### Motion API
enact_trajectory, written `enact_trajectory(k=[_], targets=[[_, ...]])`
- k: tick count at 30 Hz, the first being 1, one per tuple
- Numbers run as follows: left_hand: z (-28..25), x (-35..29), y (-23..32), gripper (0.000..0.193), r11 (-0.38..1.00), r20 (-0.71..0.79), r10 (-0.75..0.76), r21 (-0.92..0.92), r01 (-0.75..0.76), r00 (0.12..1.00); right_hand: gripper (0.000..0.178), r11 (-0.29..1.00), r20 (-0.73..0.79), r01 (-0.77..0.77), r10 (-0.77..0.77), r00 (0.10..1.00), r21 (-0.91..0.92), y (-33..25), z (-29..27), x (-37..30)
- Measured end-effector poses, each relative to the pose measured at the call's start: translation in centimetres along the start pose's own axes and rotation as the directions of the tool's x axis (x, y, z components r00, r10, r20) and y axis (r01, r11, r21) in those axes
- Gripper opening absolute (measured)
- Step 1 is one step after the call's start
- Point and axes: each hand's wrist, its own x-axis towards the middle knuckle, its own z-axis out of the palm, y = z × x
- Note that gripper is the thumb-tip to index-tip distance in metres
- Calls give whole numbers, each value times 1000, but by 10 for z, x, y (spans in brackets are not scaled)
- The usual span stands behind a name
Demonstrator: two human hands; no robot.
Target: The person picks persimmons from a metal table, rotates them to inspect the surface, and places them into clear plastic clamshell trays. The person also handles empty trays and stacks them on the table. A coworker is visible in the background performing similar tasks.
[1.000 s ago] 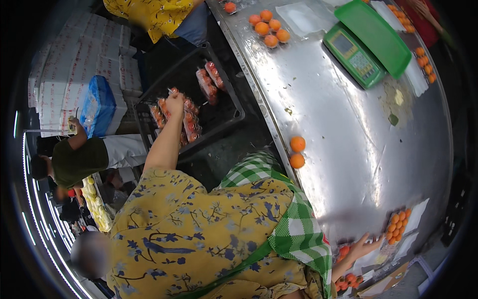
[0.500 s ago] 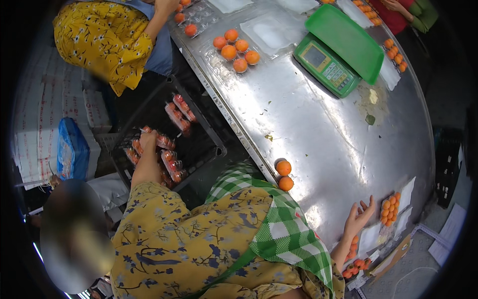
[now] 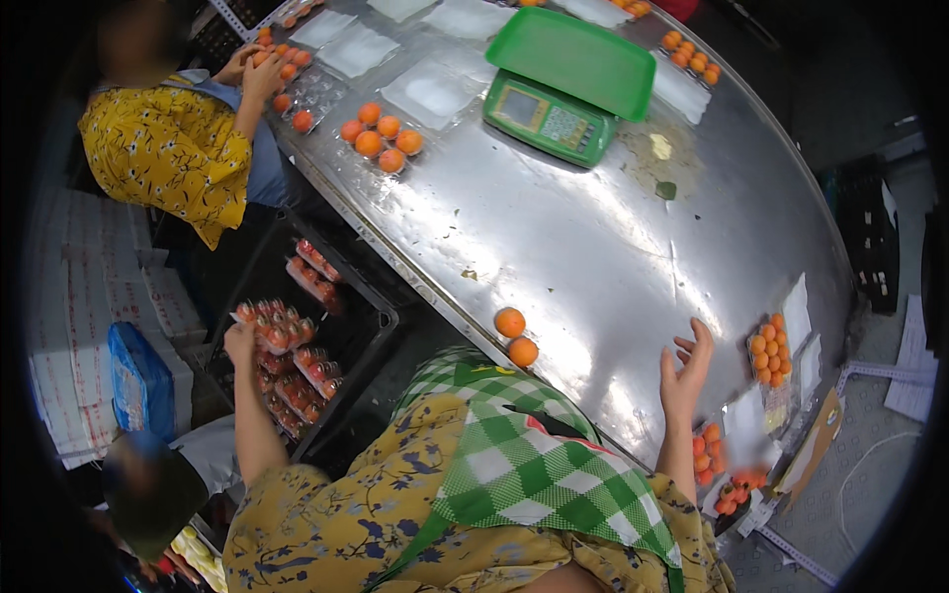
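At the left, over a black plastic crate (image 3: 388,318), my left hand (image 3: 240,341) is closed on the edge of a clear plastic pack of red-orange fruit (image 3: 279,328). Several similar packs (image 3: 298,397) lie beneath it in the crate, and two more packs (image 3: 314,275) rest toward its far end. My right hand (image 3: 684,374) hovers at the near right of the metal table, its fingers spread and nothing in them. Two loose orange fruits (image 3: 510,322) sit by the table's near edge, between my hands.
A green scale (image 3: 554,114) stands on the metal table (image 3: 563,247). Trays of orange fruit (image 3: 381,136) lie beyond it and at the right (image 3: 769,351). A co-worker in yellow (image 3: 168,153) handles fruit at the far left. White boxes (image 3: 109,287) are stacked left of the crate.
My left hand has lifted a pack above the others in the crate. My right hand has turned upward, still empty. The whole view has shifted, bringing the co-worker's hands into sight.
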Motion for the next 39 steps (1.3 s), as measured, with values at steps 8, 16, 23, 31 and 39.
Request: enact_trajectory(k=[8, 16, 23, 31, 39], targets=[[-62, -175, 227, 25, 625, 221, 612, 454, -635, 760, 61, 901, 444, -105, -103, 890, 420, -31, 51, -15], [18, -364, 378, 10, 118, 639, 761, 37, -992, 114, 70, 131, 881, -900, -305, 362, 415, -64, 56, -18], [164, -476, 369, 12, -550, 395, 462, -574, -606, -794, 77, -410, 725, -712, -156, 671, 570, 13, -30, 3], [314, -553, 273, 7, -684, 189, 265, -654, -323, -945, 50, -91, 664, -664, 234, 710, 742, 169, -23, -6], [345, -559, 234, 9, -125, 431, 597, -784, -609, -677, 50, 638, 435, -581, 394, 810, 505, 195, -41, 34]])
